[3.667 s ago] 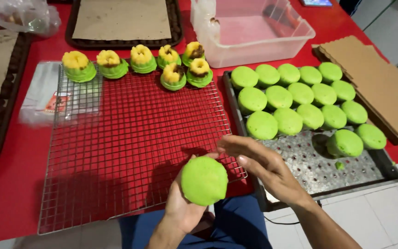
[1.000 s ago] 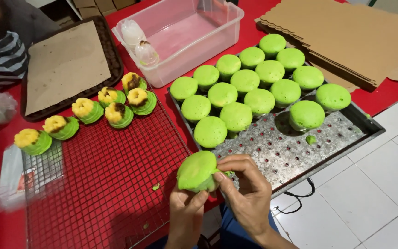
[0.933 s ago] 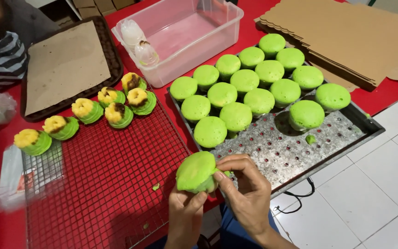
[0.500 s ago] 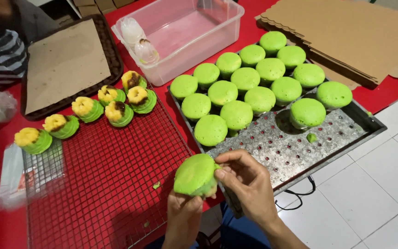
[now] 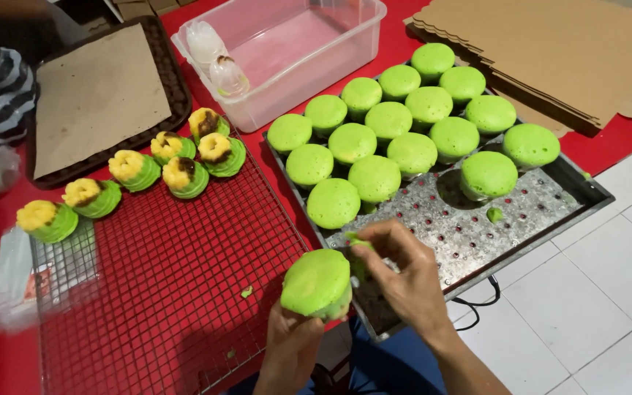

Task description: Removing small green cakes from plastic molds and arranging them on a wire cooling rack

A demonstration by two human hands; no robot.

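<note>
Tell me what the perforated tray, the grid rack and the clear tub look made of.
The perforated grey tray looks like dull, spotted metal, perhaps aluminium, with punched holes. The square-mesh cooling rack appears to be thin metal wire, since the red table covering shows through it. The clear rectangular tub looks like translucent, slightly glossy plastic; the red surface shows through its walls.

green cake (image 5: 316, 281) raised slightly, right hand (image 5: 404, 281) fingers now pinching its edge
</note>
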